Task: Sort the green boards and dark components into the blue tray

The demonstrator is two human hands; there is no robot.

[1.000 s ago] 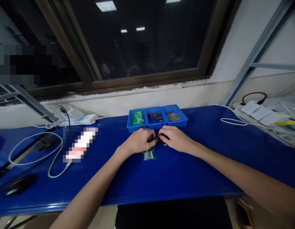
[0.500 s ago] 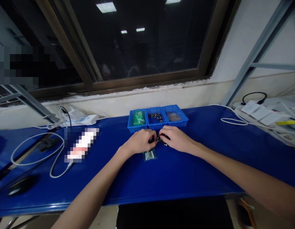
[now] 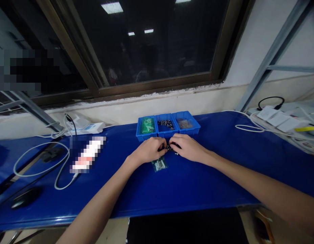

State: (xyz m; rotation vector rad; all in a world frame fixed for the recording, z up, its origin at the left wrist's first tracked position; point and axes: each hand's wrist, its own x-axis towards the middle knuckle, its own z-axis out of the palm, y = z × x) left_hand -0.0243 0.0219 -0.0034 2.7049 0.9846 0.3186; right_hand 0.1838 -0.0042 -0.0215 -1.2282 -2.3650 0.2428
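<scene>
My left hand (image 3: 152, 149) and my right hand (image 3: 186, 146) face each other on the blue table, fingers curled inward and pressed close to a few small black-and-silver parts (image 3: 169, 147). Whatever lies within the fingertips is too small and covered to make out. One loose part (image 3: 176, 153) lies just under my right fingers. Below my left hand is a small clear bag (image 3: 160, 165) of screw-like silver pieces, its upper edge partly hidden by the hand.
Three joined blue bins stand behind my hands: the left bin (image 3: 146, 137) with a green bag, the middle bin (image 3: 165, 134) with black-and-silver parts, the right bin (image 3: 195, 131) with clear bags. Cables, a blurred-out phone (image 3: 88, 156) and a black mouse (image 3: 26, 197) lie left; white adapters (image 3: 281, 119) right.
Both hands stay in nearly the same place, with fingers still curled over the small parts. The view has shifted only slightly.
</scene>
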